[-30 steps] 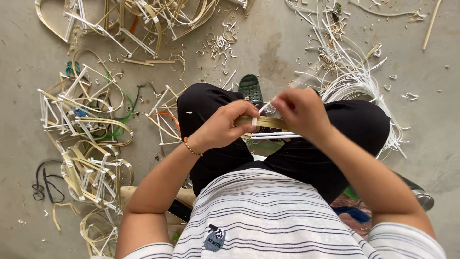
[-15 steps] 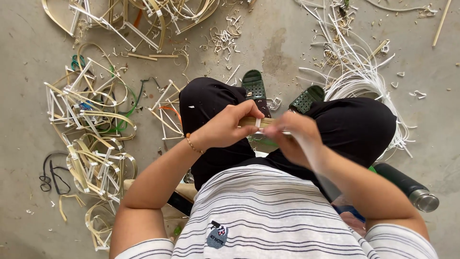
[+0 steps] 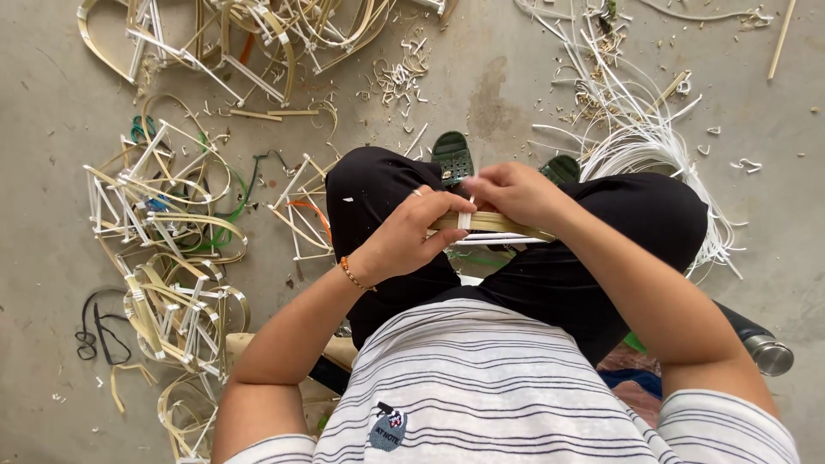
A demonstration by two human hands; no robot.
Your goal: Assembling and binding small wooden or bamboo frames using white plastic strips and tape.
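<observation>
Two hands meet over the lap here. The left hand (image 3: 412,236) is curled tight around a bundle of flat tan strips (image 3: 503,225), pinning it across the knees so it stays level, probably to keep it steady. The right hand (image 3: 516,191) comes in from above, fingertips pinched on a thin white strip (image 3: 465,221) that crosses the bundle — wrist bent down, elbow out wide. Finished little frames (image 3: 163,206) sit piled on the floor (image 3: 51,258) to the left, and loose white strips (image 3: 644,137) fan out to the right — both within reach.
</observation>
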